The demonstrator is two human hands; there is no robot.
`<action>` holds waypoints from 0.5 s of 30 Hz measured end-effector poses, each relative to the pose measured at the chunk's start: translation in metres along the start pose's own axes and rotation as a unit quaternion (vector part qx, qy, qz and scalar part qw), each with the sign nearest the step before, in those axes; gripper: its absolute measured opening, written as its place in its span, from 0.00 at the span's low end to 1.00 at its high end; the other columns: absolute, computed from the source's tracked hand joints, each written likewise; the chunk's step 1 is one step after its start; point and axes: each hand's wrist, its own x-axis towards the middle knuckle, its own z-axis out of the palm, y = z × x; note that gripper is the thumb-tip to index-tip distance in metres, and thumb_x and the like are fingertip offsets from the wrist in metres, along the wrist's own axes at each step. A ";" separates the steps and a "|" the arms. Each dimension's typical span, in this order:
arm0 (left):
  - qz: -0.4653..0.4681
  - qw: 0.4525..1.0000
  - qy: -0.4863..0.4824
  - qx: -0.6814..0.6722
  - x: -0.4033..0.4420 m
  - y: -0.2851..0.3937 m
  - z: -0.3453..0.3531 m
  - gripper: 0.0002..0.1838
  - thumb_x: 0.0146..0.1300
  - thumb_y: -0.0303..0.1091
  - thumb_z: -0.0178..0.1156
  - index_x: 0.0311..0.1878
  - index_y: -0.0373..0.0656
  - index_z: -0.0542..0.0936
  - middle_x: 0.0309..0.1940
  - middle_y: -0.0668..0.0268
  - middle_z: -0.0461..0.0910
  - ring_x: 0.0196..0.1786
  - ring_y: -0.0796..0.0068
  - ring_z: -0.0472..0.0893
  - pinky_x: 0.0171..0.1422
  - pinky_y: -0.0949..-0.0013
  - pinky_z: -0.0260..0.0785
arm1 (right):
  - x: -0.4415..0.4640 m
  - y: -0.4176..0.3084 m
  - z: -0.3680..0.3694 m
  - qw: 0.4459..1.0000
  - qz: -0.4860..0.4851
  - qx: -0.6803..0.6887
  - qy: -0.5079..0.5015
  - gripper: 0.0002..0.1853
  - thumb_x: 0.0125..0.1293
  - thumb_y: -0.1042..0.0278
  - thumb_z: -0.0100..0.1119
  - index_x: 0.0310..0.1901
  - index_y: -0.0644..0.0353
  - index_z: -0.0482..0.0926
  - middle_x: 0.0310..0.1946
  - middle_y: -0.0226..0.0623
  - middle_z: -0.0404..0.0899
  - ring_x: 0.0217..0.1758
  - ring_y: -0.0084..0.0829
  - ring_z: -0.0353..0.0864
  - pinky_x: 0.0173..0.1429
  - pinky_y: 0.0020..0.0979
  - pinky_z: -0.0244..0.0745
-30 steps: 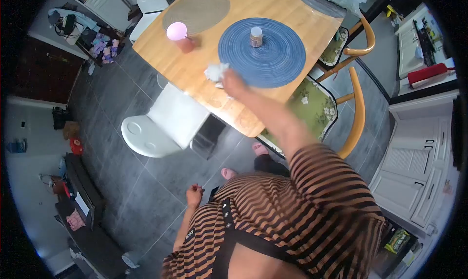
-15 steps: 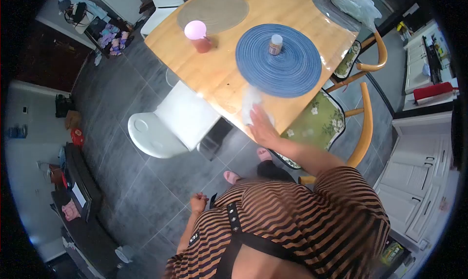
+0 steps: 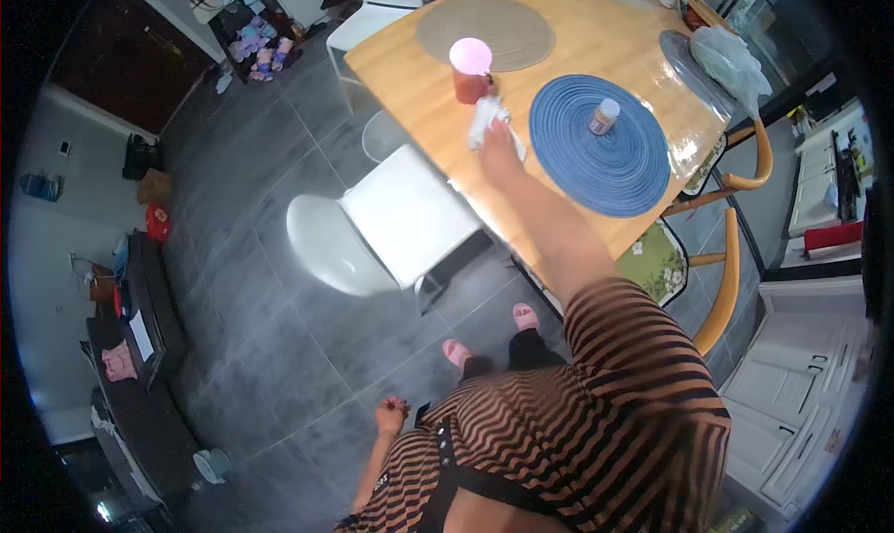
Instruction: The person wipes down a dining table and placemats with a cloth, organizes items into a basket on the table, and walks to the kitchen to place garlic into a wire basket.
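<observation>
My right hand (image 3: 501, 151) reaches across the wooden table (image 3: 438, 114) and presses a crumpled white cloth (image 3: 488, 119) against its top. The fingers bear down on the cloth and partly hide it. Just beyond the cloth stands a reddish cup (image 3: 470, 88) with a round pink top (image 3: 471, 56). To the right lies a round blue woven placemat (image 3: 568, 151), and a small bottle with a white cap (image 3: 604, 116) stands on it. My left hand (image 3: 392, 414) hangs at my side over the floor, its fingers curled in, with nothing visible in them.
A white chair (image 3: 400, 216) stands against the table's near edge, left of my arm. Wooden chairs with green floral cushions (image 3: 656, 263) are on the right. A beige placemat (image 3: 503, 30) and a plastic bag (image 3: 729, 63) lie farther back.
My right hand has slid the white cloth from the table's near corner farther along, close to the cup. The whole view has shifted. My left hand still hangs at my side.
</observation>
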 end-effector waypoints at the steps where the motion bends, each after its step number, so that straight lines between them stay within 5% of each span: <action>1: -0.012 1.000 0.006 0.027 -0.004 0.000 -0.007 0.03 0.56 0.23 0.51 0.32 0.39 0.67 0.24 0.62 0.74 0.25 0.73 0.77 0.23 0.74 0.66 | -0.003 0.003 -0.003 1.000 0.003 0.010 -0.007 0.17 0.57 0.68 0.47 0.45 0.73 0.68 0.55 0.59 0.60 0.62 0.50 0.54 0.66 0.39 0.48; 5: -0.081 0.996 0.015 0.033 0.003 -0.018 -0.043 0.04 0.55 0.23 0.52 0.33 0.36 0.68 0.24 0.60 0.75 0.25 0.71 0.77 0.23 0.72 0.67 | -0.053 0.000 -0.027 0.997 0.047 0.052 -0.015 0.16 0.57 0.70 0.47 0.45 0.73 0.68 0.55 0.57 0.60 0.62 0.49 0.55 0.66 0.39 0.49; 8: -0.080 0.996 0.039 -0.025 0.065 -0.127 -0.082 0.03 0.55 0.24 0.52 0.31 0.34 0.70 0.22 0.61 0.75 0.24 0.71 0.77 0.23 0.72 0.67 | -0.102 -0.001 -0.034 0.997 0.064 0.040 0.031 0.17 0.57 0.71 0.48 0.46 0.73 0.67 0.55 0.57 0.59 0.62 0.50 0.55 0.66 0.40 0.49; 12: -0.164 0.975 0.037 -0.145 0.088 -0.128 -0.117 0.08 0.55 0.26 0.51 0.24 0.33 0.74 0.19 0.62 0.75 0.22 0.74 0.75 0.24 0.68 0.68 | -0.097 -0.016 -0.043 0.983 0.148 0.105 0.035 0.18 0.57 0.72 0.47 0.48 0.73 0.65 0.56 0.58 0.58 0.62 0.51 0.54 0.66 0.41 0.48; 15: -0.106 0.992 0.042 0.058 0.081 -0.043 -0.110 0.08 0.57 0.26 0.49 0.25 0.34 0.74 0.19 0.64 0.74 0.21 0.72 0.75 0.23 0.68 0.67 | -0.081 -0.008 -0.020 0.991 0.127 -0.010 0.046 0.18 0.57 0.72 0.46 0.48 0.74 0.65 0.55 0.59 0.58 0.62 0.53 0.53 0.66 0.42 0.46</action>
